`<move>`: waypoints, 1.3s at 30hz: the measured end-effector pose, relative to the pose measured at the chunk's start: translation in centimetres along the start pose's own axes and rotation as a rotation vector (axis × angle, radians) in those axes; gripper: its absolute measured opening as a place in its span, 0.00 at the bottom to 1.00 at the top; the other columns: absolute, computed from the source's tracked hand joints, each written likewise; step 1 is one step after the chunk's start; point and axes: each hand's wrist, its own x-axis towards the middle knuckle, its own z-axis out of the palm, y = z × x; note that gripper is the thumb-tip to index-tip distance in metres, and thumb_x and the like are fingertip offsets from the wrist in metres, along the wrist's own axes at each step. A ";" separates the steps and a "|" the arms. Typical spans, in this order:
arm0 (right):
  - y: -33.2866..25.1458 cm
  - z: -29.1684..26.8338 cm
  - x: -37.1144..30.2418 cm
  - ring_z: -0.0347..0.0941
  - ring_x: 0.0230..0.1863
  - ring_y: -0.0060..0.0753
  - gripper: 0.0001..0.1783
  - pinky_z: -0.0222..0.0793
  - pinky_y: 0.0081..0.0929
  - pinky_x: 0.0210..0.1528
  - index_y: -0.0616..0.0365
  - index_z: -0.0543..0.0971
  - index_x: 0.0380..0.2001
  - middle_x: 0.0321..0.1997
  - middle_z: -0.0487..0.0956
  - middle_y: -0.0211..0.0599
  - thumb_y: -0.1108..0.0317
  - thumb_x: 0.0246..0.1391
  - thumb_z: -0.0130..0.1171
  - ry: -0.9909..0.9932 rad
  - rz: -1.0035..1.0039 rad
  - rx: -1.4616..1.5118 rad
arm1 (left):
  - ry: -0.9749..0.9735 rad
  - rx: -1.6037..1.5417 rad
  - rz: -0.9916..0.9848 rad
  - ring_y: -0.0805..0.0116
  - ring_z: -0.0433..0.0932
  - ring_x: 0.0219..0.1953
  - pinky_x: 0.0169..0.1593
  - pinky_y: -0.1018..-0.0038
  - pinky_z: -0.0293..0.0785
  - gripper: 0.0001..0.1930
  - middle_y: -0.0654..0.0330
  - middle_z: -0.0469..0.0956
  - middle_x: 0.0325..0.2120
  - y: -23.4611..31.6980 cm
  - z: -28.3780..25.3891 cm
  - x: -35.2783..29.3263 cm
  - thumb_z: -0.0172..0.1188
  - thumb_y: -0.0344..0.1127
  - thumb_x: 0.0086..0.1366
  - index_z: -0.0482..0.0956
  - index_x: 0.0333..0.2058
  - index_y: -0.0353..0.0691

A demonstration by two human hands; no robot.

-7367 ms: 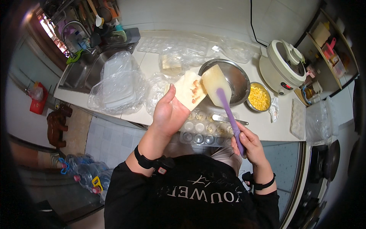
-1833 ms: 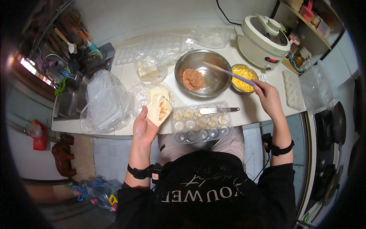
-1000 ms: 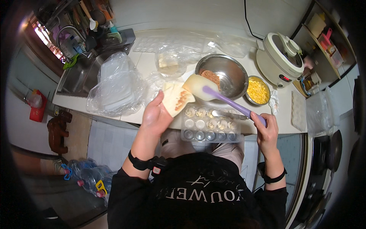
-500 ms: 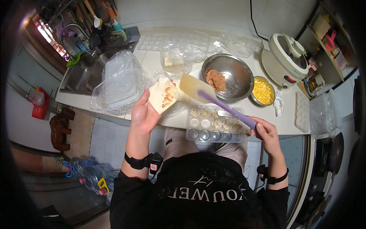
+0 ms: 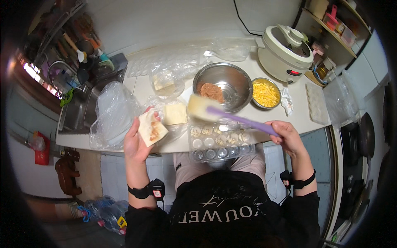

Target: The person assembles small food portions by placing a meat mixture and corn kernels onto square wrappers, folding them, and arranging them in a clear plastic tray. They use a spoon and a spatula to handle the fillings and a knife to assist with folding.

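Observation:
In my left hand (image 5: pixel 134 144), a square wonton wrapper (image 5: pixel 147 128) lies tilted, with a smear of pinkish-brown filling on it. My right hand (image 5: pixel 287 138) is closed round the purple handle of a spatula (image 5: pixel 244 120). Its cream blade, slightly blurred, is near the steel bowl (image 5: pixel 240 93), which holds a lump of minced meat (image 5: pixel 211 92). Between my hands, a clear compartment tray (image 5: pixel 206 149) rests at the counter's front edge, with small folded dumplings in several cups. A stack of square wrappers (image 5: pixel 175 114) sits on plastic right of my left hand.
A smaller bowl of yellow corn (image 5: pixel 266 94) stands right of the steel bowl, near a crumpled tissue (image 5: pixel 287 102) and a white cooker (image 5: pixel 285 53). Plastic-wrapped white containers (image 5: pixel 113 111) stand on the left by the sink (image 5: pixel 72 118). A bagged wrapper pack (image 5: pixel 165 84) lies behind.
My view has shifted, so the counter things appear further left. The spatula blade has moved away from the wrapper in my left hand toward the steel bowl, uncovering the wrapper stack.

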 end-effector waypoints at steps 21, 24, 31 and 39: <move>-1.2 -12.7 13.2 0.59 0.21 0.11 0.18 0.53 0.12 0.23 0.54 0.74 0.29 0.19 0.69 0.20 0.55 0.65 0.42 0.339 -0.130 -0.126 | 0.429 0.174 0.199 0.60 0.64 0.59 0.62 0.63 0.59 0.25 0.52 0.64 0.57 -2.9 0.5 -0.1 0.38 0.43 0.71 0.56 0.61 0.33; -1.5 -13.1 18.0 0.58 0.22 0.12 0.19 0.55 0.13 0.27 0.54 0.74 0.30 0.21 0.70 0.21 0.54 0.65 0.41 0.186 -0.170 -0.170 | 0.472 0.220 0.222 0.60 0.64 0.58 0.62 0.63 0.59 0.25 0.52 0.65 0.57 -3.2 0.8 -0.4 0.38 0.43 0.71 0.56 0.60 0.33; -1.3 -13.2 25.0 0.56 0.21 0.13 0.14 0.53 0.13 0.22 0.57 0.76 0.38 0.27 0.76 0.26 0.60 0.64 0.44 0.139 -0.164 -0.155 | 0.495 0.126 0.288 0.59 0.63 0.59 0.63 0.62 0.58 0.25 0.51 0.64 0.57 -3.4 1.6 -1.3 0.37 0.42 0.72 0.55 0.61 0.33; 0.6 -12.8 23.8 0.72 0.47 0.41 0.28 0.66 0.32 0.51 0.65 0.68 0.54 0.48 0.75 0.48 0.60 0.54 0.58 0.378 -0.368 -0.835 | 0.587 0.189 0.291 0.58 0.61 0.61 0.64 0.62 0.55 0.24 0.50 0.62 0.59 -3.1 1.8 -1.2 0.35 0.41 0.72 0.54 0.61 0.33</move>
